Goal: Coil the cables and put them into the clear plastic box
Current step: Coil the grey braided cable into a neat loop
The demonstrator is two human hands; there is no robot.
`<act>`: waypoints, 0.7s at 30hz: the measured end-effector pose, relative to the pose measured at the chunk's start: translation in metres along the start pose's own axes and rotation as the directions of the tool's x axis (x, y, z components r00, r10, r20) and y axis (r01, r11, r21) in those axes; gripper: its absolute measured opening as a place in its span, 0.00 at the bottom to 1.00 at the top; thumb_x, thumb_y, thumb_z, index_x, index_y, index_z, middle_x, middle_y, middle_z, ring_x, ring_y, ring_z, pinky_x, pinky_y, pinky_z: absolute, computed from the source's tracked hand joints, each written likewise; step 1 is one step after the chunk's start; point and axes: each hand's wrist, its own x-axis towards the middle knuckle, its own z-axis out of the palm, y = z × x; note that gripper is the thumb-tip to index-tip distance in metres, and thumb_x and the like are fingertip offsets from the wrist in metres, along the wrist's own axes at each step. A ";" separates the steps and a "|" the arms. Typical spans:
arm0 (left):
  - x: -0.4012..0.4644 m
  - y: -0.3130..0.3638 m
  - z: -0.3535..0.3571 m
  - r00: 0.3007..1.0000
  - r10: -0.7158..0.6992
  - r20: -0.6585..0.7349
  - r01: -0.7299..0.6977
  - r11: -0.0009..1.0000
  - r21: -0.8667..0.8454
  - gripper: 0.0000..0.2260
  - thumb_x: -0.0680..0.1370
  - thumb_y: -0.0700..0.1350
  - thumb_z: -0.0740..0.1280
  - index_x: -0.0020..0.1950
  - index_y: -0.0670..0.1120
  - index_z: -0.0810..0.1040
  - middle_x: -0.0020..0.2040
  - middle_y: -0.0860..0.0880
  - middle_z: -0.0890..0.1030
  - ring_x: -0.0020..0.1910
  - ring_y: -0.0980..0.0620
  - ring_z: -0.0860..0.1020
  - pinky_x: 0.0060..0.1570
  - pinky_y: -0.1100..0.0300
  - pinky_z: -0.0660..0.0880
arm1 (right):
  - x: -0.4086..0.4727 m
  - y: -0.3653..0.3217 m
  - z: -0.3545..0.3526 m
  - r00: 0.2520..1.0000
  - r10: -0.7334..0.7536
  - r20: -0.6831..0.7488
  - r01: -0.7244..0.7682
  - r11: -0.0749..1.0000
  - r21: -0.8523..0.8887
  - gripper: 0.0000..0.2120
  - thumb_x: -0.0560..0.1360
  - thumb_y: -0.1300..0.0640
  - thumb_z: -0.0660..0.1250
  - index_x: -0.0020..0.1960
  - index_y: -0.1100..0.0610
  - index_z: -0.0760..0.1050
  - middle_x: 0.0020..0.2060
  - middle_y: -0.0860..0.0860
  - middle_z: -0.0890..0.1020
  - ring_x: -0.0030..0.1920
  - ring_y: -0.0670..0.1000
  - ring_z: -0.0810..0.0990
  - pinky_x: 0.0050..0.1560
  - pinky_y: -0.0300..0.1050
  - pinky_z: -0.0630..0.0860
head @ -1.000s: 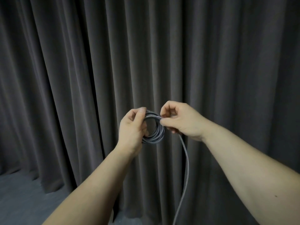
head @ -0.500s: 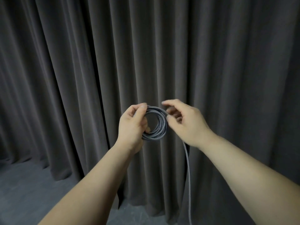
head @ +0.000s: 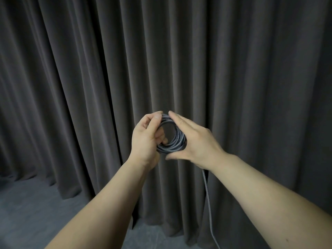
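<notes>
Both bare arms reach forward in the head view, meeting at mid-frame in front of a dark grey pleated curtain (head: 233, 69). The left hand (head: 143, 139) has the coiled cable (head: 175, 143) in a firm grip: thumb laid over the top of the loops, the other fingers (head: 160, 135) curled through the middle of the ring, so the coil stands upright, facing the camera, its hole open and the curtain showing through it. It is a braided grey cable, several turns stacked tight together. The right hand (head: 195, 142) sits against the coil's right side, fingers straight and together, running up along the outer edge to the top of the loops, the thumb stretched out underneath the bottom of the ring. So that hand cups the bundle rather than clenching it. From below the right wrist the loose tail of the cable (head: 208, 196) drops straight down and runs out at the bottom edge of the frame; where it leaves the coil is hidden behind the hand. Low on the left, a strip of grey floor (head: 27, 212) meets the curtain's hem. The coil hangs in the air between the two hands, touching both.
</notes>
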 end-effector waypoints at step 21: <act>-0.001 -0.001 -0.002 0.997 0.045 -0.065 -0.048 0.997 -0.053 0.03 0.81 0.39 0.62 0.49 0.43 0.74 0.24 0.54 0.64 0.21 0.59 0.59 0.22 0.66 0.60 | 0.003 -0.001 0.010 0.981 0.153 0.115 -0.186 0.904 0.384 0.40 0.69 0.38 0.69 0.75 0.38 0.53 0.69 0.40 0.70 0.68 0.39 0.69 0.69 0.37 0.63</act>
